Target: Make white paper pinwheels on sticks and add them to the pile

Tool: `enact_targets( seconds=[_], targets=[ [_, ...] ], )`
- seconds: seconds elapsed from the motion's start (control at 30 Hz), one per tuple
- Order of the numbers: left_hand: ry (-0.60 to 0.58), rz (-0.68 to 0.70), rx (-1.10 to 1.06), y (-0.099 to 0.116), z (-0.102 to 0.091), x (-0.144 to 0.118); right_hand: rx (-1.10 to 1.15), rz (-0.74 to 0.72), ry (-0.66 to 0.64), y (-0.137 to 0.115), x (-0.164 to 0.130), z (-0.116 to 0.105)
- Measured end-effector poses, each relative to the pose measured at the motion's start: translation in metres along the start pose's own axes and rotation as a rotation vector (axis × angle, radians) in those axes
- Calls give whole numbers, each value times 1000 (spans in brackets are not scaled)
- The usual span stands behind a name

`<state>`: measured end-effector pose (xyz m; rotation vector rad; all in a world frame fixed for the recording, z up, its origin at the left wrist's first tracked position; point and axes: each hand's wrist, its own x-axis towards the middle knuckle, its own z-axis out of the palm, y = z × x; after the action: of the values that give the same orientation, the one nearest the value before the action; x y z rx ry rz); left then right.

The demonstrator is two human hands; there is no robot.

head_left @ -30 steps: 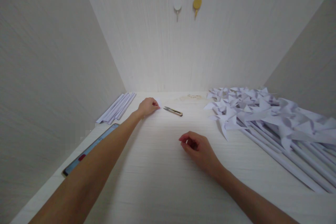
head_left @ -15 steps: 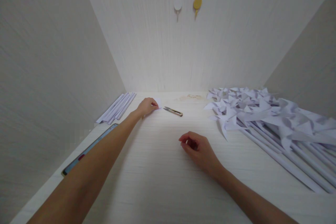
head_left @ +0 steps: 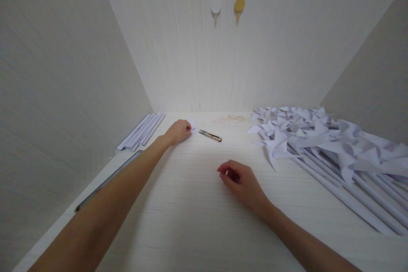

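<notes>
My left hand [head_left: 179, 131] reaches far across the white table [head_left: 191, 204] and is closed over a small piece of white paper [head_left: 192, 126], only a corner of which shows past my fingers. Small snips [head_left: 210, 135] with a tan handle lie just right of that hand, not touched. My right hand [head_left: 242, 182] rests on the table nearer to me, fingers curled loosely inward with nothing visible in it.
A large heap of white paper pinwheels on rolled paper sticks [head_left: 325, 144] fills the right side. Several rolled paper sticks [head_left: 142, 131] lie by the left wall. A ruler [head_left: 95, 191] lies along the left edge, partly under my arm. Two hooks [head_left: 227, 6] hang on the back wall.
My left hand has closed a little more over the paper scrap and my forearm has shifted left, covering more of the ruler. My right hand has stayed put.
</notes>
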<state>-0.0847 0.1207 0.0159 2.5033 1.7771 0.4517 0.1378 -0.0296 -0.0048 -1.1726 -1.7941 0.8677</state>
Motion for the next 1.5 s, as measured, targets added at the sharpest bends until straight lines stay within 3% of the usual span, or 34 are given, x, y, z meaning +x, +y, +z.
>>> enact_targets(
  seconds=[0.33, 0.63, 1.5],
  targets=[
    [115, -121, 202, 18, 5, -17, 10, -6, -4, 1, 0, 0],
    [228, -87, 265, 21, 1, -20, -2, -16, -3, 0, 0, 0],
    [247, -33, 289, 26, 7, -23, -24, -55, 14, -1, -1, -1]
  ],
)
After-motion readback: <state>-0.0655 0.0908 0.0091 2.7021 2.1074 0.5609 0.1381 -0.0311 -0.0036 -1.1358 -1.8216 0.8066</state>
